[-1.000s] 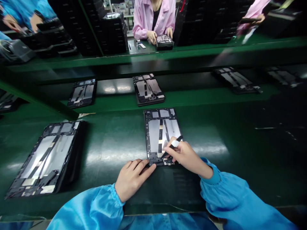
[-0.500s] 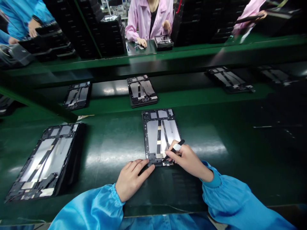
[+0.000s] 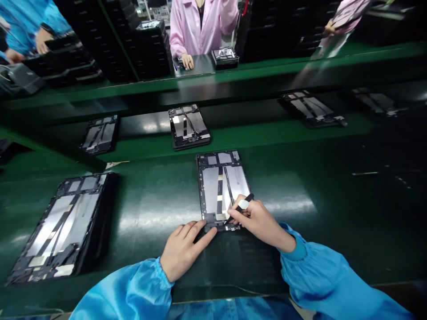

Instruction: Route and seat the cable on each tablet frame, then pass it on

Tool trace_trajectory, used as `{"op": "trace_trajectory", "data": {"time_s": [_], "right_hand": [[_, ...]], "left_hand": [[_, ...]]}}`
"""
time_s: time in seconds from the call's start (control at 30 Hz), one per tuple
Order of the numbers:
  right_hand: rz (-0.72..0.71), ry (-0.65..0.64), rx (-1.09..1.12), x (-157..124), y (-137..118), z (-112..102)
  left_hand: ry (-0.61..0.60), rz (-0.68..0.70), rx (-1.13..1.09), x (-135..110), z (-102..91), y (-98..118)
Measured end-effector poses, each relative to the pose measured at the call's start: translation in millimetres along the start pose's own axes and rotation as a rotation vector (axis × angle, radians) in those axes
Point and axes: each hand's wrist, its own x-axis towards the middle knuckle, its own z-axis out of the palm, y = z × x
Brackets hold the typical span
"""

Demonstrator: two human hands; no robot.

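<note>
An opened tablet chassis [image 3: 220, 182] lies in front of me on the dark green bench [image 3: 316, 209], showing silver panels, black ribbon cables and a gold strip. My left hand [image 3: 184, 250] rests flat on the bench, fingers stretched out, fingertips touching the chassis's near left corner. My right hand [image 3: 258, 221] is closed around a thin black tool with a white band [image 3: 243, 205]; its tip touches the lower edge of the chassis.
Another opened chassis [image 3: 60, 224] lies at my left. Several more ride the conveyor belt beyond, one [image 3: 189, 126] straight ahead. Across the line a person in a pink coat [image 3: 200, 26] stands at a small tray [image 3: 225, 57]. Stacked black trays [image 3: 133, 40] stand behind.
The tablets on the conveyor have slid to the left. The person in pink has taken both hands off the tray and raised one. My right hand shifted slightly over the chassis's lower edge.
</note>
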Motion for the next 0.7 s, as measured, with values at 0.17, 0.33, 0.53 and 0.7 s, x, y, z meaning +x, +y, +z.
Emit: {"op": "trace_trajectory", "data": {"time_s": [0.17,0.33,0.53,0.7], "right_hand": [[-0.026,0.007,-0.029,0,0,0],[0.006,0.047,0.005,0,7,1],[-0.041,0.117,0.064,-2,14,3],[-0.393,0.598,-0.045,-12,32,7]], "left_hand": [[-0.069,-0.060,-0.013,12,0.3,9],[-0.054,-0.031,-0.177,14,-0.7,-1],[0.105,0.038,-0.237,15,1.1,-14],[-0.063,0.131,-0.126,80,24.1,-20]]}}
